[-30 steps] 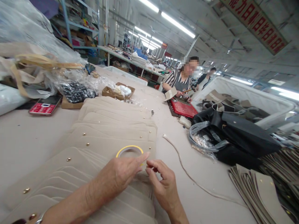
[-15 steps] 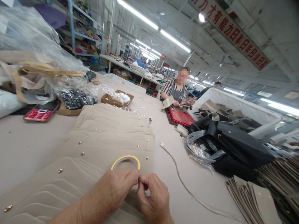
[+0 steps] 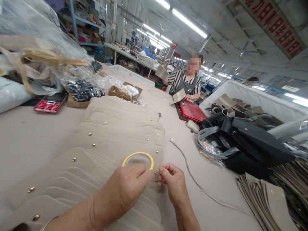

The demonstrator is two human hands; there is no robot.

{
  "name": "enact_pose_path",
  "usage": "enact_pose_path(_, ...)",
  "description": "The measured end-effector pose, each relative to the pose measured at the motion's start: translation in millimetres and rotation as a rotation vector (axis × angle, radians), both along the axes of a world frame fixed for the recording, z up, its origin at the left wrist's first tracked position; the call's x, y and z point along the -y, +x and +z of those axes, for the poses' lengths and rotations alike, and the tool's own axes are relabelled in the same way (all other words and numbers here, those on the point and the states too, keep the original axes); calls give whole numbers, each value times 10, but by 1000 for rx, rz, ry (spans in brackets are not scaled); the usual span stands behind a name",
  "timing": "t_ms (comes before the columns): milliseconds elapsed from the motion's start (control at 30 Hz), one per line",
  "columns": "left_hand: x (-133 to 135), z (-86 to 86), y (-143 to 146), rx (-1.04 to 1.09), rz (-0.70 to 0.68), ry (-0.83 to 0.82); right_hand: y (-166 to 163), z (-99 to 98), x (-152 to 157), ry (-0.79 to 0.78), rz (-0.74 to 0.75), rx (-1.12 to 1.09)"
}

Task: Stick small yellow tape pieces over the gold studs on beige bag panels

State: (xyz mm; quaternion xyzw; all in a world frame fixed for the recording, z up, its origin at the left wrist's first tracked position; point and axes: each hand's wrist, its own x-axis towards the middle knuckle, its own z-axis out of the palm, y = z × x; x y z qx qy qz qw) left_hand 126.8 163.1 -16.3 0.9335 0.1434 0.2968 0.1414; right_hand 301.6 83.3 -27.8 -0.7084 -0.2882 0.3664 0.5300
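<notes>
Head-camera view over a long pale bench (image 3: 29,144) in a busy workshop, described from left to right. At far left, clear plastic bags holding tan straps (image 3: 40,61) are piled up, with a red and white calculator (image 3: 50,104) lying flat in front of them and an open brown cardboard box of small fittings (image 3: 125,91) further back. Across the middle, a fanned row of beige leather panels with small gold studs (image 3: 115,128) lies overlapped, running from the near edge away along the bench. On the nearest panels rests a thin yellow ring of narrow tape (image 3: 138,159), lying flat. The left hand (image 3: 125,189) sits just below the ring, fingers curled, thumb and forefinger pinched together at its right-hand rim. The right hand (image 3: 174,181) meets it fingertip to fingertip, also closed in a narrow pinch; both appear to grip something very fine, probably the loose tape end, though it is too small to make out. No tape strip shows on any panel, so the taping looks barely begun, with the whole row apparently left. Right of the hands, a pale cord (image 3: 192,176) trails along the bench. Further right lie black leather bags (image 3: 250,141), a white bin (image 3: 255,96) and stacked tan pieces (image 3: 267,199). Beyond, another person works over a red mat (image 3: 191,110).
</notes>
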Motion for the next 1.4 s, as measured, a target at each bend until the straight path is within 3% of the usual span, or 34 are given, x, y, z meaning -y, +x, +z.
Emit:
enact_pose_path(200,-20,-24,98,-503,74,-34,230,-110,89,-88,153,52)
enact_pose_path(367,6,10,152,-635,48,-78,141,-126,58,-159,151,162)
enact_pose_path(700,-15,23,133,-642,36,-127,92,-141,-29,-166,242,648)
enact_pose_path(800,-23,6,132,-636,41,-133,140,-160,29,-172,147,643)
enact_pose_path(867,-28,8,130,-636,44,-140,181,-182,100,-197,110,515)
enact_pose_path(967,-24,25,123,-627,53,-144,195,-200,188,-190,167,381)
enact_pose_path(1133,-44,12,90,-550,81,-118,70,-198,142,-190,174,631)
enact_pose_path(1300,-255,-27,29,-331,324,-18,-1,-197,20,-223,168,747)
enact_pose_path(1400,-384,-15,-3,-320,442,-6,7,-138,13,-197,216,756)
